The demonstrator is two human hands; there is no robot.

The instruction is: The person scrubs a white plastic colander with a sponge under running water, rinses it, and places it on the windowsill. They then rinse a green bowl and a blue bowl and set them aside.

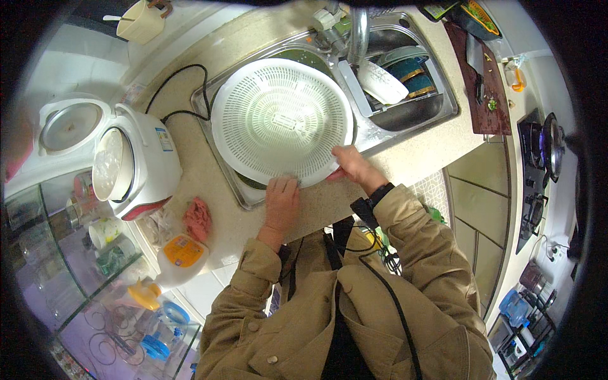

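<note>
A large round white plastic colander point(283, 136) with fine slots covers most of the left sink basin. My left hand point(280, 209) is at its near rim, fingers curled over the edge and thumb mostly hidden. Farther right along the rim, my right hand point(358, 167) grips the edge between thumb and bent fingers. Just beneath those fingers shows a bit of pinkish-red material point(336, 175); whether the hand holds it too, I cannot make out. Nothing is visible inside the colander.
The right basin holds a dish rack with a white bowl point(383, 85) and other dishes under the faucet point(360, 38). Left stand an open-lidded rice cooker point(149, 152), a pink cloth point(197, 219) and an orange-labelled jug point(182, 256). A cleaver point(474, 54) lies on the cutting board point(491, 82) at right.
</note>
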